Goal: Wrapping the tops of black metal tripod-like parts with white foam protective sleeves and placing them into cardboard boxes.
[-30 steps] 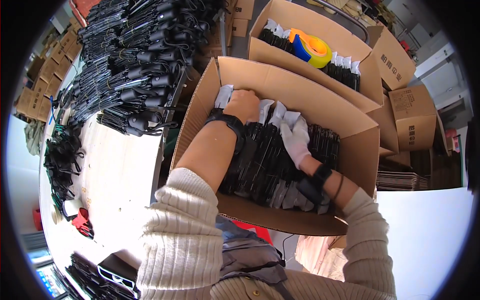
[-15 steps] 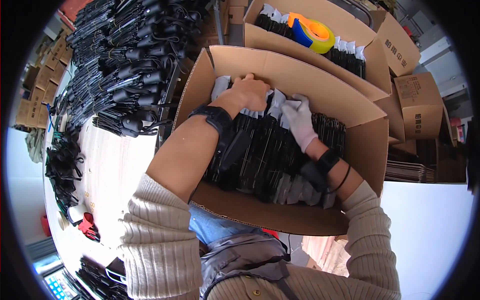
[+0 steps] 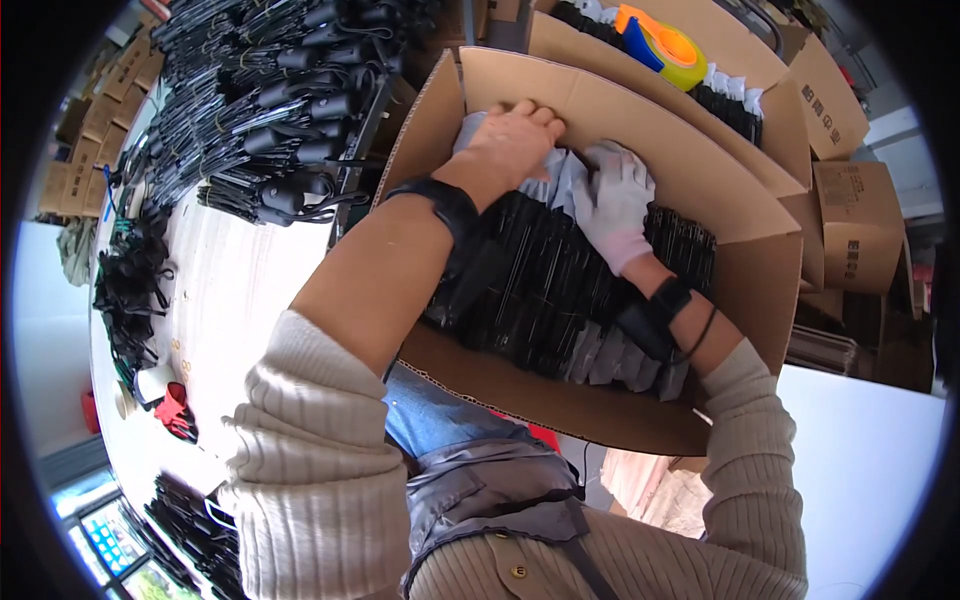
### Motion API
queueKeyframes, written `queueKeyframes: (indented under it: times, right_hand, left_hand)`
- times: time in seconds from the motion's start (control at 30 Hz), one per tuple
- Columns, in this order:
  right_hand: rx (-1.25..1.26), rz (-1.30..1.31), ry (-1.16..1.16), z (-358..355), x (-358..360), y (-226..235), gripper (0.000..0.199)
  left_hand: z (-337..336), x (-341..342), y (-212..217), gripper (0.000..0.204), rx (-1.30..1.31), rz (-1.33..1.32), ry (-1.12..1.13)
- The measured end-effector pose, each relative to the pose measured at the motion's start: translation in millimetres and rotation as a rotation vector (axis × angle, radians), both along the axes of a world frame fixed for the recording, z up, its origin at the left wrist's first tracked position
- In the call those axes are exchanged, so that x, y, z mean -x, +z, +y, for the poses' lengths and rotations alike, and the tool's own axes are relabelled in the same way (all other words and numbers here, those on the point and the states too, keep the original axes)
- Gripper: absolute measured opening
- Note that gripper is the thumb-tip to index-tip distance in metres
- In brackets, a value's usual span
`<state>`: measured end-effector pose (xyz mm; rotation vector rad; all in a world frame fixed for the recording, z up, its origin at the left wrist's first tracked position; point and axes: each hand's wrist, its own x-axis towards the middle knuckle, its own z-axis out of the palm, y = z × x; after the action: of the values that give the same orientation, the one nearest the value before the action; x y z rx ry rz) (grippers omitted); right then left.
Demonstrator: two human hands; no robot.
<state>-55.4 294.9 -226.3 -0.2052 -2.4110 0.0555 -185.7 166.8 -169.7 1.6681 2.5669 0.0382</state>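
In front of me a large open cardboard box (image 3: 755,270) holds tightly packed rows of black bundles (image 3: 535,270) that look like folding umbrella frames. Several bundles carry whitish wrapped ends (image 3: 568,180). My bare left hand (image 3: 512,140) lies across the wrapped ends by the far wall, fingers spread and pressing down. Just right of it, my right hand (image 3: 620,195), in a white glove, rests against the wrapped ends with its thumb apart from the fingers. Its fingertips bend toward the far wall and are partly hidden. Both wrists wear black straps with small devices.
Behind stands a second filled box (image 3: 790,165) with a yellow-and-blue tape dispenser (image 3: 665,50) on top. At left, a pale table (image 3: 250,300) bears a big heap of black umbrella frames (image 3: 290,110). More cardboard boxes (image 3: 855,225) stand at the right.
My right hand has turned and flattened over the wrapped ends, its fingers spread more. My left hand stays on the far-left ends. The whole view has shifted a little.
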Motion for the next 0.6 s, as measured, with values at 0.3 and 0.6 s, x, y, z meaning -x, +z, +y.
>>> queueKeyframes:
  times: [0.3,0.6]
  right_hand:
    - [-0.081,-0.211,0.927,-58,13,3,0.019]
    - [-0.032,-0.360,0.711,-113,39,-2,0.056]
  left_hand:
    - [-22,28,2,0.049,0.067,-0.247,0.070]
    - [-90,-15,104,0.037,-0.448,-0.382,0.114]
